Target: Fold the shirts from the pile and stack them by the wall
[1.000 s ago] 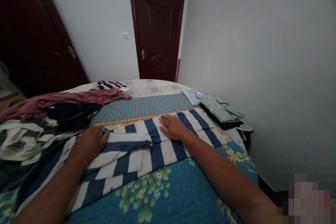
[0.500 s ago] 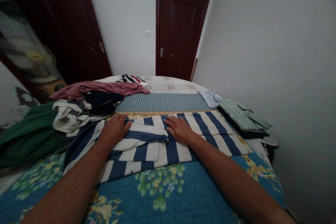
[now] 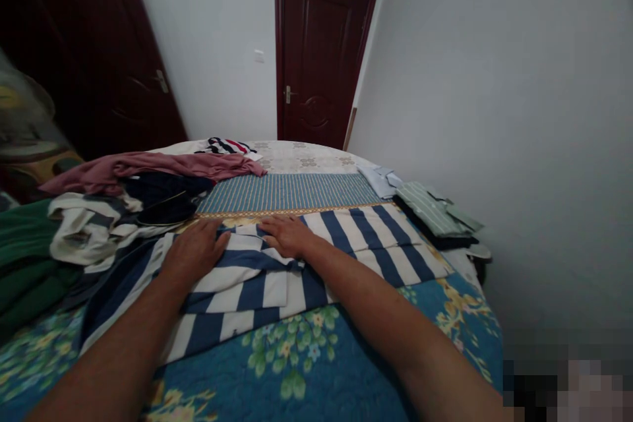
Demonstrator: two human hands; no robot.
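Observation:
A blue-and-white striped garment (image 3: 390,247) lies spread across the bed, with one part folded over near its middle. My left hand (image 3: 196,249) rests palm down on its left part, fingers toward the far edge and thumb apart. Close by on the right, my right hand (image 3: 285,235) lies flat on the folded part, fingers stretched toward the left. Neither hand grips the cloth. The undersides of both hands are hidden.
At the left lie a green garment (image 3: 30,250), a white-and-grey one (image 3: 82,227), a dark one (image 3: 163,194) and a pink one (image 3: 148,163). Folded light green (image 3: 435,211) and pale blue (image 3: 378,179) clothes sit at the right on the floral bedspread (image 3: 366,369).
My right hand has slid left along the striped garment, closer to my left hand. The view has turned a little to the right.

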